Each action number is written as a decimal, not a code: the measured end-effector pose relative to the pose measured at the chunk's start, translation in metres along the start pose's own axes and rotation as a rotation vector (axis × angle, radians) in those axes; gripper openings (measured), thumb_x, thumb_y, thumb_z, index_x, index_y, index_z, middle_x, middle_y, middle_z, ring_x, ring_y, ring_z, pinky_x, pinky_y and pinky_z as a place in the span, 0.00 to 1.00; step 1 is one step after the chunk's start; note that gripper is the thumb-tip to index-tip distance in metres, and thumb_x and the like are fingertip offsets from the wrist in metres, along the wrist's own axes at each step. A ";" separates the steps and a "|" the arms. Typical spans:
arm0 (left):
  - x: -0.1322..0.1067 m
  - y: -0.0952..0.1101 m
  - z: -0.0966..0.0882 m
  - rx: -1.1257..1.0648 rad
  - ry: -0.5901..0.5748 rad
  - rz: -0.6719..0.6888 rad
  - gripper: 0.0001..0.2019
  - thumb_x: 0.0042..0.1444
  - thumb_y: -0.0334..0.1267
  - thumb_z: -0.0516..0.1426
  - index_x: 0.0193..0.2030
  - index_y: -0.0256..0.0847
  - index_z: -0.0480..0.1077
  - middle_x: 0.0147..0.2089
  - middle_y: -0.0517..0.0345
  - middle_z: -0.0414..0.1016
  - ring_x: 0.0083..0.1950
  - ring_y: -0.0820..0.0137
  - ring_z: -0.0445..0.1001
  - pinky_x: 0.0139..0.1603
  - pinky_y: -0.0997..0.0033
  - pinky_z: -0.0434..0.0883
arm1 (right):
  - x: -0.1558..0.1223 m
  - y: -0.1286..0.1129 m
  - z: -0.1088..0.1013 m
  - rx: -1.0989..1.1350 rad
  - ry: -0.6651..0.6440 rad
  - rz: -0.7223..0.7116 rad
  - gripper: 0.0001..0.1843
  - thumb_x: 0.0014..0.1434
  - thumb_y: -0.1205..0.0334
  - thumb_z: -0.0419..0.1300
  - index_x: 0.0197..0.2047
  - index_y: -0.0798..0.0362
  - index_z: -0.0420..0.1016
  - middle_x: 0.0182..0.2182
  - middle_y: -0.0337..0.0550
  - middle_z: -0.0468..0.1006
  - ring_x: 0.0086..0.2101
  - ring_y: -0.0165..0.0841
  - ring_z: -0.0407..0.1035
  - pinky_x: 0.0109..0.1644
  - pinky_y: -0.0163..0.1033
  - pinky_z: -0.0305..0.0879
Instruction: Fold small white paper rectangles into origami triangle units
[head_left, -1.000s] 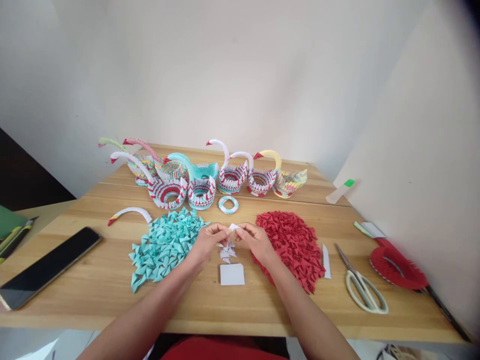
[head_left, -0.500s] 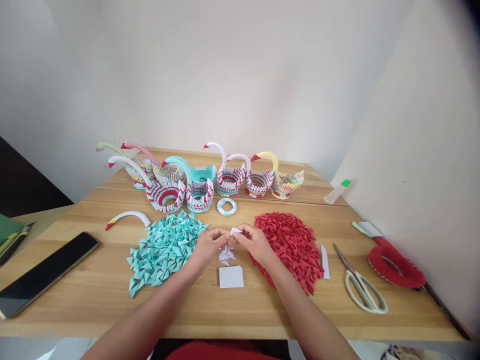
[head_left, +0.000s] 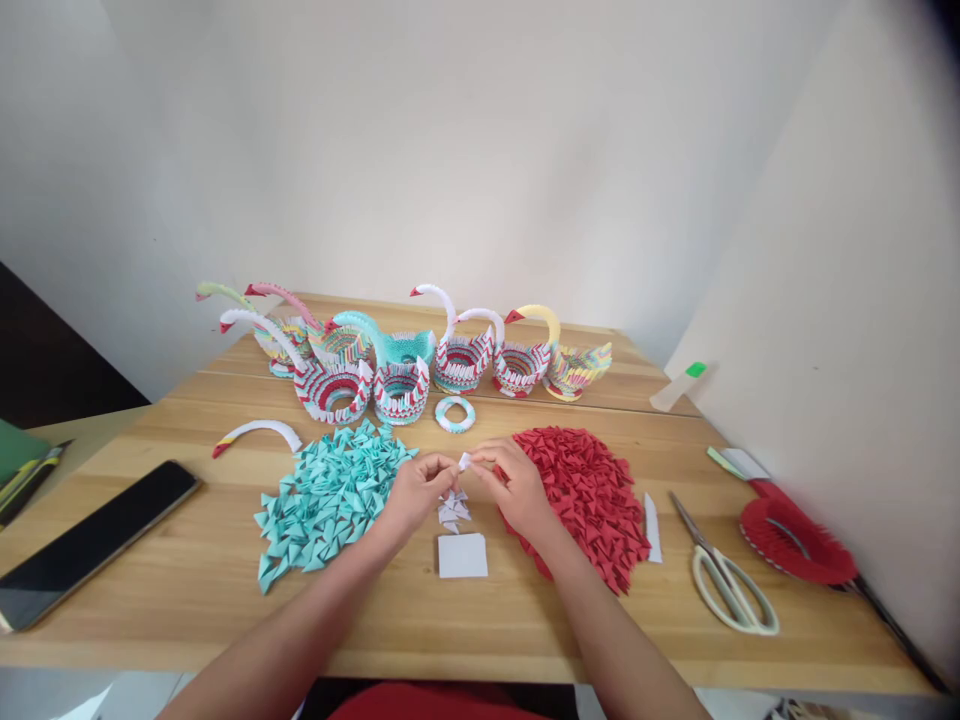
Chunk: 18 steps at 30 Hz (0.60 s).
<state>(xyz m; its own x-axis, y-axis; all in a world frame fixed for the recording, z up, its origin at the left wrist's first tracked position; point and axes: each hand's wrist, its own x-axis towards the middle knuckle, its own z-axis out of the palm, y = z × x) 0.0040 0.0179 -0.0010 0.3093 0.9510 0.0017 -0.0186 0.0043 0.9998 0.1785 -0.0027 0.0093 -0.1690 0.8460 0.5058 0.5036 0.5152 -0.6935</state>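
My left hand [head_left: 415, 493] and my right hand [head_left: 511, 484] meet over the middle of the wooden table [head_left: 187, 580], both pinching one small white folded paper piece [head_left: 465, 461]. Just below them lie a few white folded triangles [head_left: 453, 511] and a white paper stack [head_left: 462, 555]. A heap of teal folded triangles [head_left: 326, 495] lies left of my hands. A heap of red folded triangles [head_left: 589, 495] lies to the right, touching my right wrist.
Several modular paper swans [head_left: 405, 355] stand in a row at the back, with a small teal ring [head_left: 455, 413] and a loose white neck [head_left: 255, 432] in front. A phone [head_left: 90, 540] lies left. Scissors [head_left: 724, 580], a white strip [head_left: 653, 527], a red paper ring [head_left: 795, 538] and a glue stick [head_left: 679, 385] lie right.
The white piece between my fingers has become narrower as my fingertips pressed closer together. My hands stayed over the same spot; the view shifted slightly.
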 end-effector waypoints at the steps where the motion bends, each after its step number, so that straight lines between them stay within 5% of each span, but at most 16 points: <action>1: 0.000 -0.001 0.000 0.003 -0.006 0.003 0.13 0.49 0.45 0.58 0.23 0.37 0.70 0.21 0.59 0.71 0.23 0.74 0.65 0.27 0.74 0.62 | 0.000 0.000 0.000 -0.025 -0.016 -0.045 0.06 0.62 0.63 0.57 0.39 0.49 0.75 0.40 0.46 0.78 0.44 0.39 0.69 0.50 0.47 0.63; 18: -0.006 0.007 0.002 0.211 0.030 0.133 0.10 0.50 0.41 0.57 0.24 0.39 0.73 0.23 0.59 0.71 0.25 0.71 0.66 0.28 0.74 0.61 | 0.002 -0.002 -0.004 -0.116 -0.157 -0.024 0.07 0.64 0.67 0.52 0.35 0.50 0.69 0.36 0.45 0.74 0.40 0.37 0.66 0.46 0.43 0.62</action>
<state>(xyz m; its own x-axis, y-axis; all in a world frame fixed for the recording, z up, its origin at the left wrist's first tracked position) 0.0044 0.0118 0.0062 0.2888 0.9476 0.1364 0.1424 -0.1834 0.9727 0.1805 -0.0030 0.0138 -0.3078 0.8493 0.4289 0.5908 0.5239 -0.6135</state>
